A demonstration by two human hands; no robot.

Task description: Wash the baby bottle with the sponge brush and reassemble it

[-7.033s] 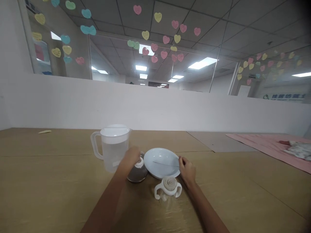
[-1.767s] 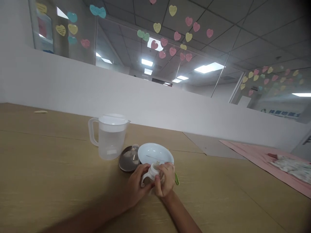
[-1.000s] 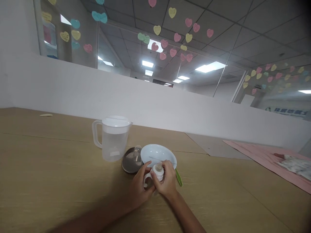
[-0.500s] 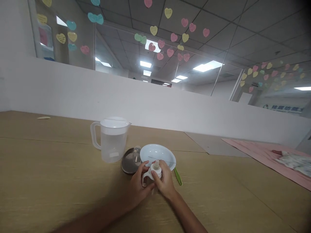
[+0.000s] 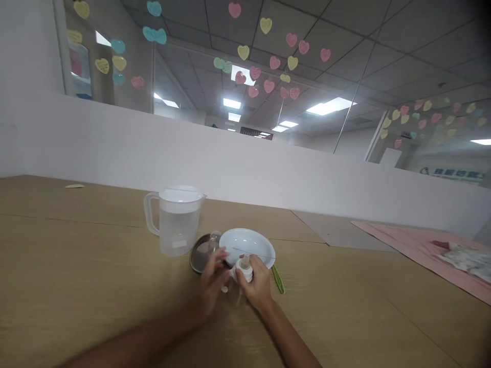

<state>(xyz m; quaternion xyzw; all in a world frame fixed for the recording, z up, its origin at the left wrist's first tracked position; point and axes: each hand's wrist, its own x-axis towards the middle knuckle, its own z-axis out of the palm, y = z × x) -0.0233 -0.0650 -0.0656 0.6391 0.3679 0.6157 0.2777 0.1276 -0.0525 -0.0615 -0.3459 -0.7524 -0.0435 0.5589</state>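
Observation:
My right hand (image 5: pixel 259 284) is wrapped round the white collar of a baby bottle (image 5: pixel 244 272) with a clear teat on top and a white side handle. Its clear lower part is hard to make out. My left hand (image 5: pixel 208 288), smeared a little by motion, has its fingers apart just left of the bottle's handle. Behind that hand lies a dark round metal dish (image 5: pixel 197 256), partly hidden by the fingers, with a clear domed cap (image 5: pixel 215 238) on it. A pale oval bowl (image 5: pixel 245 240) stands just beyond the bottle.
A clear plastic pitcher (image 5: pixel 178 227) of liquid, with its lid on, stands left of the dish. The green handle (image 5: pixel 278 280) of some utensil sticks out beside the bowl. A pink cloth (image 5: pixel 414 245) lies at the right. Behind the table rises a white wall (image 5: pixel 245 166).
My left hand has let go of the bottle and moved left, its fingers spreading. My right hand keeps its hold on the bottle. The dishes and pitcher stay in place.

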